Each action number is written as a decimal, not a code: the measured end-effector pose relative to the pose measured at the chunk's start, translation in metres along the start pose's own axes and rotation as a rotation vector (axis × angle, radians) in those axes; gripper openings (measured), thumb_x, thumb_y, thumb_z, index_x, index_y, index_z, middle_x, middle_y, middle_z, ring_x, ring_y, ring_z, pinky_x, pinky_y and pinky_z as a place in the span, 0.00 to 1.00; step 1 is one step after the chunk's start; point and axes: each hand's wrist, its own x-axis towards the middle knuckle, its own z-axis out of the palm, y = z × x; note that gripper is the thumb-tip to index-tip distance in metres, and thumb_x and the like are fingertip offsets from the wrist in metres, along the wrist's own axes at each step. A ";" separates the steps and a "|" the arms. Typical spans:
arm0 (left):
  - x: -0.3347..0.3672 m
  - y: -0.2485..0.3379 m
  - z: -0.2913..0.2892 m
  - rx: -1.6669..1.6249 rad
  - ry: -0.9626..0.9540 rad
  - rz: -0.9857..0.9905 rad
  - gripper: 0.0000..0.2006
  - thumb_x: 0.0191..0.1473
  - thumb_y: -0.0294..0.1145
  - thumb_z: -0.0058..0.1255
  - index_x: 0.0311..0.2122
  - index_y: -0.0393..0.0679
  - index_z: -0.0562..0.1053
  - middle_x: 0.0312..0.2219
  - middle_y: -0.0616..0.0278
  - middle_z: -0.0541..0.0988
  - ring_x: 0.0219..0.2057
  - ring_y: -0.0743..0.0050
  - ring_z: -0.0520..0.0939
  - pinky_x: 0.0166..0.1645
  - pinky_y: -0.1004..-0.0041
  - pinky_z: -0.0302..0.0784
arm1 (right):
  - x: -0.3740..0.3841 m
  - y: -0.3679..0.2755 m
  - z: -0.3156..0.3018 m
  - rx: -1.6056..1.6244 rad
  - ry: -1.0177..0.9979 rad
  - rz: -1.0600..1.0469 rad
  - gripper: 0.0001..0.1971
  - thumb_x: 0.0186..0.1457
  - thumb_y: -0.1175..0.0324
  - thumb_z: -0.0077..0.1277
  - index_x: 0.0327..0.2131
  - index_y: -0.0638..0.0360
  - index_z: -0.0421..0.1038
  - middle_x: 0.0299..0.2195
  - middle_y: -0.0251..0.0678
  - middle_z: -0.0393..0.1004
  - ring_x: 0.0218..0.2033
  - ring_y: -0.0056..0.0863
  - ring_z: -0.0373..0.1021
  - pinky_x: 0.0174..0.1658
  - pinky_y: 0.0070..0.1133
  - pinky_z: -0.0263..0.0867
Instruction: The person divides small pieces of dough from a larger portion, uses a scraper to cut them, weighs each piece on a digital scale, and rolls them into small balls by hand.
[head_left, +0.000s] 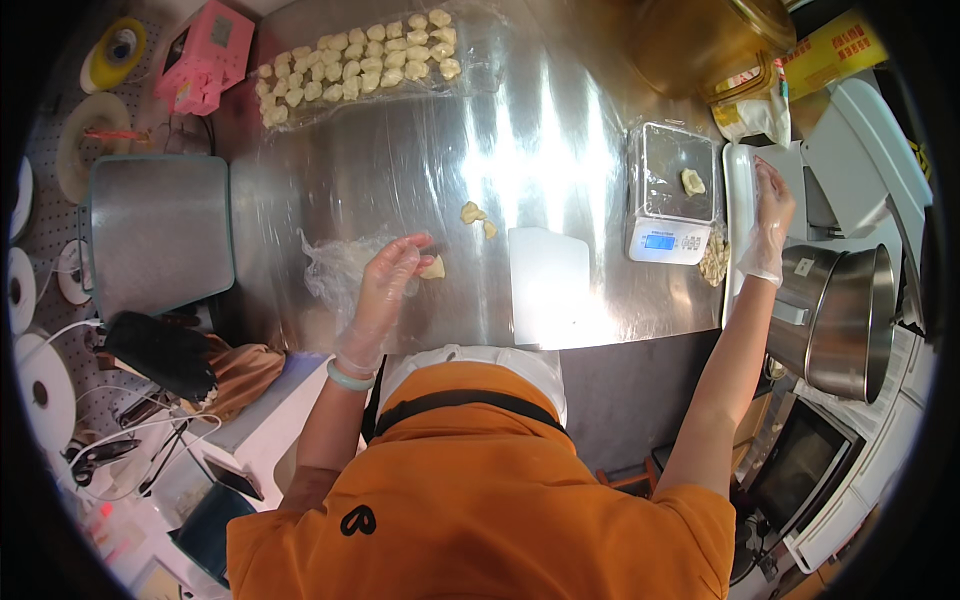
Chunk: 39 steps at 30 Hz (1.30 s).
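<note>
My left hand [388,272], in a clear plastic glove, hovers over the left part of the steel table with its fingers stretched out and slightly bent. Just beside its fingertips lies a small pale dough piece [435,268]. Farther up are a few loose dough scraps [474,213]. My gloved right hand [772,210] reaches out on the right, fingers extended at the rim of a long white tray [739,185]. Left of that tray stands a kitchen scale [665,240] with a lit blue display, and one dough piece [692,182] rests on its clear-covered platform.
Rows of dough pieces [365,62] lie on plastic film at the back left. A white scraper sheet [548,285] sits at the front edge. Crumpled plastic film [335,268] lies by my left hand. Steel pots [835,320] stand right; a grey-rimmed bin [160,235] is left.
</note>
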 end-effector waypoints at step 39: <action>-0.021 0.030 -0.013 -0.345 -0.019 0.177 0.19 0.55 0.21 0.48 0.53 0.33 0.66 0.42 0.60 0.75 0.42 0.80 0.75 0.47 0.80 0.72 | -0.291 -0.251 0.195 0.415 -1.197 0.094 0.08 0.57 0.74 0.48 0.38 0.67 0.73 0.29 0.35 0.75 0.29 0.19 0.69 0.34 0.18 0.65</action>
